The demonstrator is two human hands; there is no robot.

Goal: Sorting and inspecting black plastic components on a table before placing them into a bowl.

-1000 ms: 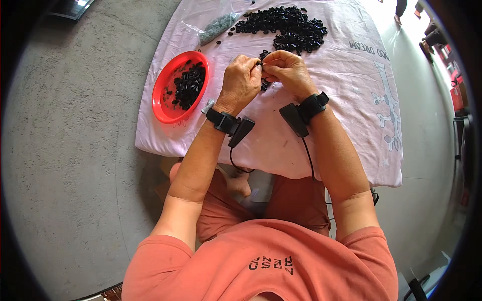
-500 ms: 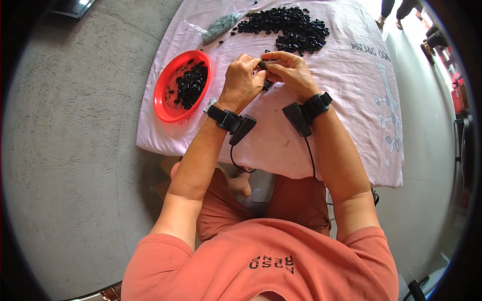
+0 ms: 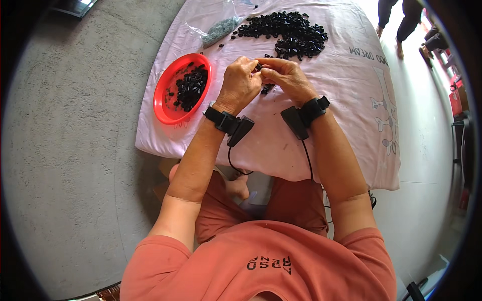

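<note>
Above the pink cloth, my left hand (image 3: pixel 238 83) and my right hand (image 3: pixel 290 78) meet fingertip to fingertip. Between them they pinch a small black plastic piece (image 3: pixel 258 67), partly hidden by the fingers. A few more black pieces (image 3: pixel 266 89) lie on the cloth just under the hands. Left of my left hand, a round red basin (image 3: pixel 160 103) holds a mound of similar black pieces (image 3: pixel 191 88). Beyond the hands spreads a large heap of loose black pieces (image 3: pixel 299 37).
A clear plastic bag (image 3: pixel 219 31) with small grey-green parts lies by the heap's left side. The pink cloth (image 3: pixel 346 130) covers the table up to its edges. Another person's legs (image 3: pixel 409 22) are at the far right. Cables hang from both my wrist straps.
The fingers of both hands have shifted slightly around the small black piece, still held between them. At the far right, the other person's legs show more fully and nearer.
</note>
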